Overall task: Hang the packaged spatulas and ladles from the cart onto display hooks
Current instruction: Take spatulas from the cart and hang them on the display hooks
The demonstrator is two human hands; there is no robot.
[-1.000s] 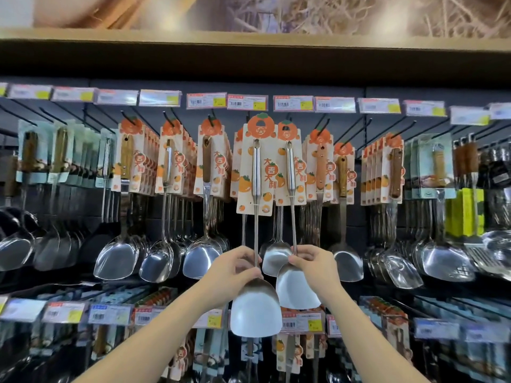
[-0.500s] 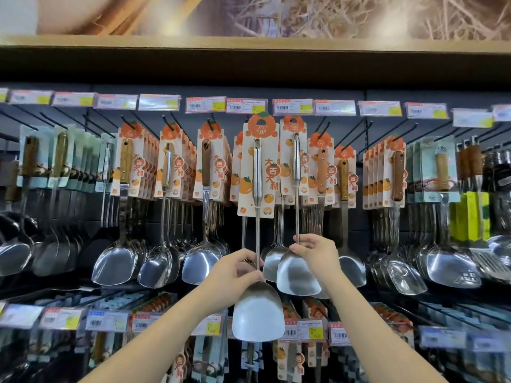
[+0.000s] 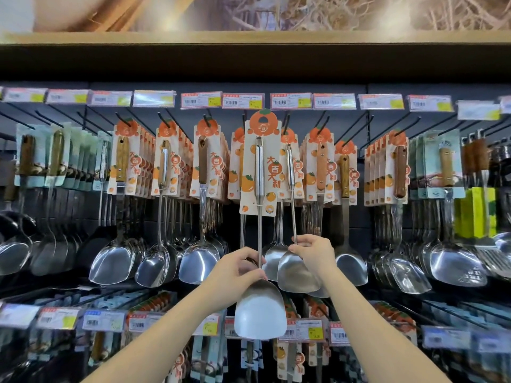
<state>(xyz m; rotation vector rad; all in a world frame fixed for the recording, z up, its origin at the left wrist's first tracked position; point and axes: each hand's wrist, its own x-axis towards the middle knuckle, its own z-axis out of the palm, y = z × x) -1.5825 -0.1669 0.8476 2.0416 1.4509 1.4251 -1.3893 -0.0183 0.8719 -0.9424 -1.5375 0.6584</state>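
Head view: left hand (image 3: 235,269) pinched on shaft of front spatula (image 3: 260,244), just above blade; card top up at hook level. Right hand (image 3: 313,254) clamped on shaft of second spatula (image 3: 293,230), card among hung stock. Steel: stiff, slick, blade-heavy, likely swings. Card flimsy; grip shaft, steer card hole onto hook (image 3: 286,124)

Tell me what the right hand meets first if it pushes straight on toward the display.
Probably the hanging spatulas just behind the spatula that the right hand grips; depth is hard to judge.
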